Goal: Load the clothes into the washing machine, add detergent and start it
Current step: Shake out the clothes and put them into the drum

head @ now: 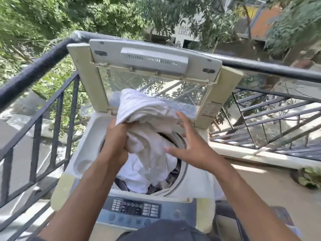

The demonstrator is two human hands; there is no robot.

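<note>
A top-loading washing machine point(86, 140) stands in front of me with its glass lid point(156, 80) raised upright at the back. A bundle of white cloth point(144, 115) hangs over the drum opening and reaches down onto white and dark clothes point(139, 178) lying inside. My left hand point(116, 140) is closed around the middle of the white cloth. My right hand point(192, 145) hovers just right of the cloth with its fingers spread and nothing in its grasp. The control panel point(133, 209) sits at the machine's near edge. No detergent is in view.
A dark metal balcony railing point(43, 110) runs along the left side and behind the machine. More railing bars point(271, 119) stand to the right. A potted plant point(309, 178) sits on the floor at the right. Trees and buildings lie beyond.
</note>
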